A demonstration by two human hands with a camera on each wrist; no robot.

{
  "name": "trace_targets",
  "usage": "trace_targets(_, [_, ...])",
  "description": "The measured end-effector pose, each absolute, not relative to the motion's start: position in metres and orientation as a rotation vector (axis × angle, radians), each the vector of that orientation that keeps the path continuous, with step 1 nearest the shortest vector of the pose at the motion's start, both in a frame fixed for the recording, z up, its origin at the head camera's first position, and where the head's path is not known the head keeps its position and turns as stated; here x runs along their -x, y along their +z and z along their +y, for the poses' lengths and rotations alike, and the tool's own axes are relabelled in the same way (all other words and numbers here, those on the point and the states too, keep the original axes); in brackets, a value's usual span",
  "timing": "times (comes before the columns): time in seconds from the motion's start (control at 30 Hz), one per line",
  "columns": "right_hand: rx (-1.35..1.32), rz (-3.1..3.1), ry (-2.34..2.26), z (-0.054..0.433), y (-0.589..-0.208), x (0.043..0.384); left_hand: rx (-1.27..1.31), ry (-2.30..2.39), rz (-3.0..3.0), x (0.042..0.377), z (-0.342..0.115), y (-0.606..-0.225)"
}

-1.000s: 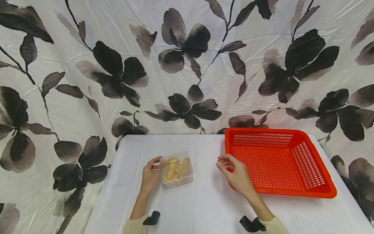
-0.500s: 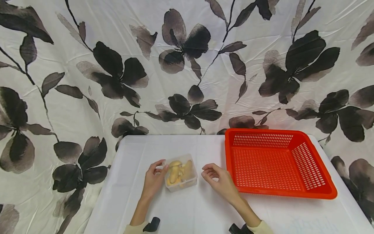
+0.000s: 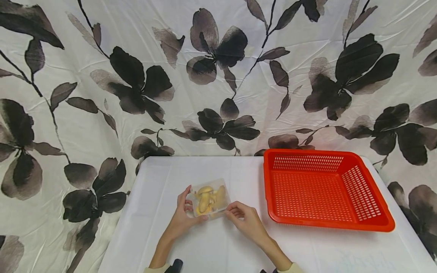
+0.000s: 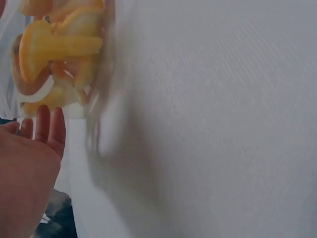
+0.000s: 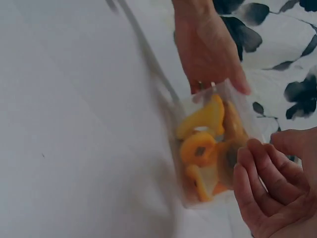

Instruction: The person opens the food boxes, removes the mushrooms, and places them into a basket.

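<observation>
A clear plastic box [image 3: 223,217] with a cloudy top holds several yellow mushroom-shaped pieces [image 3: 205,201]. In the head view my left hand [image 3: 182,220] grips it, thumb along the near side and fingers at the left side. The left wrist view shows the box [image 4: 7,94] tilted above the white surface, its yellow pieces [image 4: 59,47] showing through the wall. At the box's near right corner, my right hand [image 3: 249,222] pinches the edge between thumb and fingers. From the right wrist, the right hand's curled fingers [image 5: 262,173] overlap the box [image 5: 190,198].
A red perforated plastic basket [image 3: 307,222] stands at the right of the white-covered table [image 3: 136,235]. Behind the table hangs a white cloth [image 3: 218,91] with dark flowers.
My right hand has moved left from beside the basket to the box's corner. My left thumb has shifted to the near side of the box, which has moved slightly right.
</observation>
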State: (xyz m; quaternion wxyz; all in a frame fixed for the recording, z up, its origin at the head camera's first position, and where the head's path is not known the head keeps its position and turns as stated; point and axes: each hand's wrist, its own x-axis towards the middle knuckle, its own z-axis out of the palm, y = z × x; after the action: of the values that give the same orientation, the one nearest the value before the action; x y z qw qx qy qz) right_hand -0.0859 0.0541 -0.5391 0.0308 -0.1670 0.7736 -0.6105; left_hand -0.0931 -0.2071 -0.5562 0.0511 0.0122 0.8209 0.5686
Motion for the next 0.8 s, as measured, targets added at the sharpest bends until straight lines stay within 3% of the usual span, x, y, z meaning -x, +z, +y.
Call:
trace_targets(0.33, [0.427,2.185,-1.864,0.032,-0.554,0.078,-0.018,1.628,2.539,0.095,-0.213,-0.572])
trace_targets(0.8, [0.073,1.885,-2.043,0.009,-0.553,0.078,-0.12,1.692,2.541,0.096,-0.208,-0.575])
